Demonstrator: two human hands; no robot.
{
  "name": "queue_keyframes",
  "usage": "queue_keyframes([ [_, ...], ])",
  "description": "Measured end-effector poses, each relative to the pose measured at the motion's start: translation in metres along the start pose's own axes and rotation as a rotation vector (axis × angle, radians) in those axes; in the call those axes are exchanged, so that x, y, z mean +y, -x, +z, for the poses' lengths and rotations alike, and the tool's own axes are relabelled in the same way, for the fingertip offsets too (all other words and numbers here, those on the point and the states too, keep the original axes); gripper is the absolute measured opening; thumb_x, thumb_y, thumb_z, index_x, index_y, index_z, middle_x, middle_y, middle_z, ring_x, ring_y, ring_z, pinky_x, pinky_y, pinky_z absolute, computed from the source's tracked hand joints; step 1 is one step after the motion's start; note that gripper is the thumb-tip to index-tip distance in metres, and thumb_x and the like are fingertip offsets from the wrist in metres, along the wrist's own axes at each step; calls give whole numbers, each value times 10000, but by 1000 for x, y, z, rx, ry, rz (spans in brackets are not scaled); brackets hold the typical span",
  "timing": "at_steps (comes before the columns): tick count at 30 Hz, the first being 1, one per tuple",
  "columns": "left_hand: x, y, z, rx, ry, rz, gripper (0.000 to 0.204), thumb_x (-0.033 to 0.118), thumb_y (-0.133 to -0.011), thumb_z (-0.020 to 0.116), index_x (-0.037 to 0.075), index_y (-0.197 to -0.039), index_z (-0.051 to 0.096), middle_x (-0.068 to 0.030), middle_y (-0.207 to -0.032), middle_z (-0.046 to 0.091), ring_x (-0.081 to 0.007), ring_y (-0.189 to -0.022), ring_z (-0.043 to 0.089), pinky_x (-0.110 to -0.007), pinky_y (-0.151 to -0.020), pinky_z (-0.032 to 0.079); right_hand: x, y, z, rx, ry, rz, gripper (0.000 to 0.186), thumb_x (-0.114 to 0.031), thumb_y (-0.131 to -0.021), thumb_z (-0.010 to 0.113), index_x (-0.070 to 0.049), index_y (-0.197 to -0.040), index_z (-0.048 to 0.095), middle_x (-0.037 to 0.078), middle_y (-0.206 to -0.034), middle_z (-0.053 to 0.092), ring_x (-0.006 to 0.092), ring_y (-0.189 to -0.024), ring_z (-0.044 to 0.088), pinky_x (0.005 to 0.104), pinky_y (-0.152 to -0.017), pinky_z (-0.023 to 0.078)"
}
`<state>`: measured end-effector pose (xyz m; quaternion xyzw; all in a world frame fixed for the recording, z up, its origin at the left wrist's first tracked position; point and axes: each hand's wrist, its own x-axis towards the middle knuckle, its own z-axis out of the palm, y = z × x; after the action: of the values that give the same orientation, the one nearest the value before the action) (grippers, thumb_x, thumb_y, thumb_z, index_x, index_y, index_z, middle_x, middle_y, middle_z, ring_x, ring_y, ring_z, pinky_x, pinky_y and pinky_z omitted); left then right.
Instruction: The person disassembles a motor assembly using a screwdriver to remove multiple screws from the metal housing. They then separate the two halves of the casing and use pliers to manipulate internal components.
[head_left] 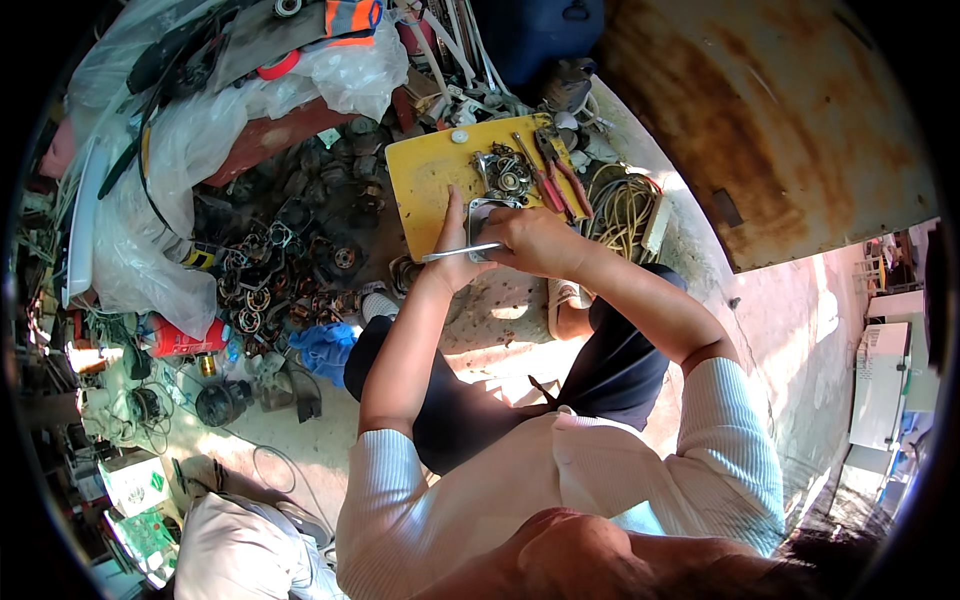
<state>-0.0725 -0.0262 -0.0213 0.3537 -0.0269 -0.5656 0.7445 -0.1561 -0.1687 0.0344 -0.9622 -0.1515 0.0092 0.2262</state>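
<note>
In front of my knees, my left hand [455, 252] holds a squarish grey metal part [489, 211] from its left side, thumb pointing up and away, other fingers mostly hidden. My right hand [532, 240] is closed at the part's right edge. A slim shiny metal rod [460, 252] runs leftward from under my right fingers across my left palm; its kind cannot be told. Just beyond lies a yellow board [425, 180]. On it are small metal parts and rings [505, 175], a red-handled screwdriver [548, 187], red-handled pliers [565, 175] and a white cap [459, 136].
Coiled wires [622, 210] lie right of the board. Motor parts [262, 280] are heaped at left, near plastic sheeting [150, 240] and a blue cloth [325, 352]. A rusty metal panel [770, 120] stands at upper right. Another person's pale-clothed leg [235, 550] is at lower left.
</note>
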Motion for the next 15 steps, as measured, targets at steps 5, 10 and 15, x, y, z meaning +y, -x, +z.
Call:
queue_keyframes([
  [5, -10, -7, -22, -29, 17, 19, 798, 793, -911, 299, 183, -1369, 531, -57, -1281, 615, -234, -1173, 585, -472, -937, 498, -4, 1, 3, -37, -33, -7, 273, -183, -804, 728, -72, -1039, 645, 106, -954, 647, 326, -826, 669, 413, -752, 541],
  [10, 2, 4, -10, 132, 54, 41, 790, 773, -924, 282, 160, -1369, 504, -105, -1287, 605, -292, -1146, 606, -533, -949, 489, 45, -2, 0, 343, -374, 333, 242, -261, -838, 691, -34, -920, 667, 135, -766, 671, 280, -708, 669, 372, -676, 518],
  [15, 9, -2, -34, 135, 252, 148, 715, 696, -958, 341, 157, -1411, 462, -143, -1358, 555, -418, -1191, 563, -589, -969, 464, 125, -7, 9, 260, -128, 649, 300, -306, -811, 728, -28, -919, 691, 157, -781, 702, 295, -772, 705, 398, -720, 541],
])
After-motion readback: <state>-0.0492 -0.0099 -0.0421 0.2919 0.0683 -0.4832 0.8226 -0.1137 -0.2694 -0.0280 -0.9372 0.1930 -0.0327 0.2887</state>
